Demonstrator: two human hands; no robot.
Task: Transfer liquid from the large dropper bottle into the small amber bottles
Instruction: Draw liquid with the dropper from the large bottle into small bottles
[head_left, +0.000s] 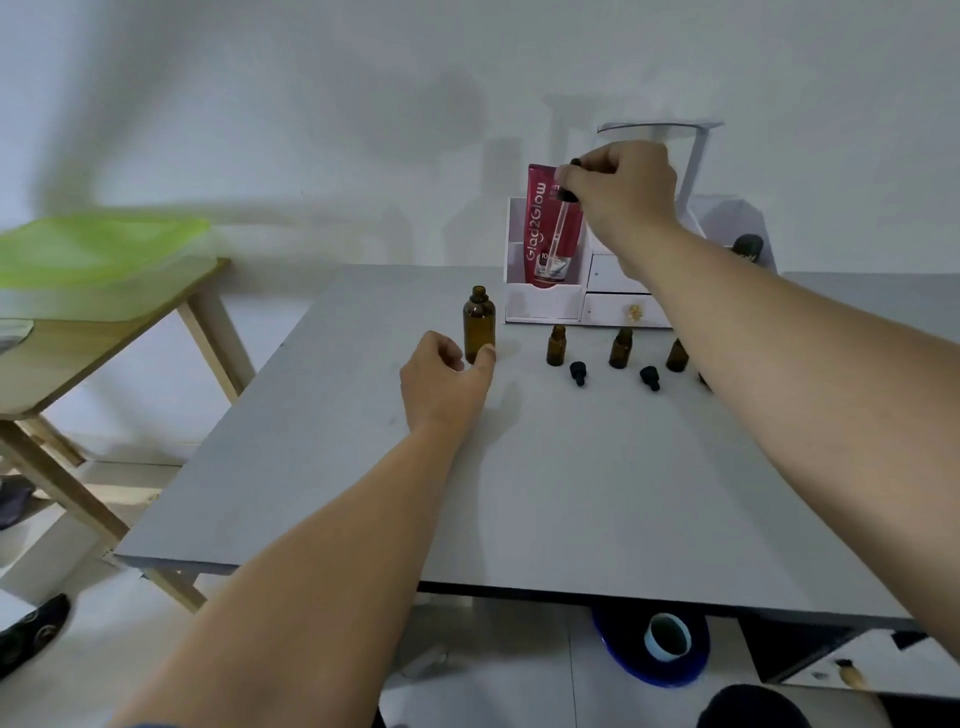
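At the middle of the counter, toward twelve o'clock, I have the large dropper bottle standing upright and uncapped, my left hand curled loosely around its base with the thumb touching the glass. I judge that grip is there to steady the bottle, not to lift it. At about one o'clock from it, the right hand is raised well above the counter, pinching the black bulb of the dropper between fingertips, the glass pipette hanging nearly straight down in front of a red pouch in the white organizer. I cannot tell whether the pipette holds liquid.

Below, along the three o'clock line from the big bottle, the small amber bottles stand open in a row, their black caps lying just in front, so each mouth is free to receive a fill. The third bottle is partly behind my right forearm.

My right arm reaches long across the counter, wrist bent down; the left forearm lies low and relaxed.
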